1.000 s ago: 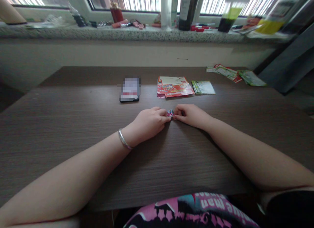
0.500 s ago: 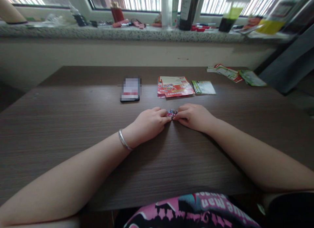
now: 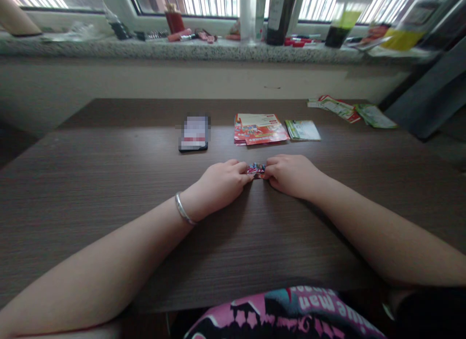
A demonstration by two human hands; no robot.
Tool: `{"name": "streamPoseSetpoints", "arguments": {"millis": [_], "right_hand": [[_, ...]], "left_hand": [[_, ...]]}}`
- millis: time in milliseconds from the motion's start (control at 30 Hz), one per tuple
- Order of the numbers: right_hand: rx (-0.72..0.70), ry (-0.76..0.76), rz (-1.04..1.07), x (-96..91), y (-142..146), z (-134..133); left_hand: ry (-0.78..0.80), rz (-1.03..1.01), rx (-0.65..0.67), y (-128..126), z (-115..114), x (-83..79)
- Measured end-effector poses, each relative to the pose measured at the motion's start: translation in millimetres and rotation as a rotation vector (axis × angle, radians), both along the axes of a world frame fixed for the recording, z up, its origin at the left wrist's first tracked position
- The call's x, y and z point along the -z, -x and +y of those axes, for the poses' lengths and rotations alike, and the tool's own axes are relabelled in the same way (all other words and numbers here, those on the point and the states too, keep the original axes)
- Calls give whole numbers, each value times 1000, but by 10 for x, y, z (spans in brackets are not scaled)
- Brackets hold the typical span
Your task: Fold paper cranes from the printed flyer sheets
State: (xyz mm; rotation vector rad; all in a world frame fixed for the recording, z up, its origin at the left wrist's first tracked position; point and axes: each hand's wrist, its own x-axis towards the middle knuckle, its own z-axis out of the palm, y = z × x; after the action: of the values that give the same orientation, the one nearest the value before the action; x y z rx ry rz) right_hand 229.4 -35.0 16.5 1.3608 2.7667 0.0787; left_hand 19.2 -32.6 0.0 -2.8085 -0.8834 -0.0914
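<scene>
A small folded piece of colourful paper (image 3: 257, 170) lies on the dark wooden table (image 3: 109, 183), pinched from both sides. My left hand (image 3: 220, 183), a silver bangle on its wrist, presses curled fingers on the paper's left end. My right hand (image 3: 291, 175) grips the right end with fingers closed. Most of the paper is hidden under the fingertips.
Beyond the hands lie a black phone (image 3: 193, 133), a stack of red leaflets (image 3: 259, 129) and green-white leaflets (image 3: 303, 129). More leaflets (image 3: 349, 110) sit at the far right. Bottles and clutter line the stone windowsill (image 3: 204, 47).
My right hand has slid slightly to the right along the paper, so a little more of it shows between the hands. The left hand has hardly moved.
</scene>
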Motion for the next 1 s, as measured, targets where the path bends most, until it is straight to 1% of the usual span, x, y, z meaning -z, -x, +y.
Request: {"name": "streamPoseSetpoints", "arguments": {"millis": [133, 467, 667, 833, 933, 1000], "right_hand": [[19, 14, -6, -13, -11, 3], [16, 30, -3, -13, -105, 48], [7, 73, 47, -10, -146, 68], [-22, 88, 79, -2, -165, 88], [-51, 91, 77, -7, -169, 100], [-66, 85, 78, -9, -172, 107]], "left_hand": [[-5, 7, -14, 14, -14, -26], [-1, 29, -25, 62, 5, -21], [58, 22, -30, 56, 36, -44], [-2, -26, 5, 37, 13, -3], [-35, -14, 33, 22, -17, 16], [-48, 2, 29, 19, -32, 19]]}}
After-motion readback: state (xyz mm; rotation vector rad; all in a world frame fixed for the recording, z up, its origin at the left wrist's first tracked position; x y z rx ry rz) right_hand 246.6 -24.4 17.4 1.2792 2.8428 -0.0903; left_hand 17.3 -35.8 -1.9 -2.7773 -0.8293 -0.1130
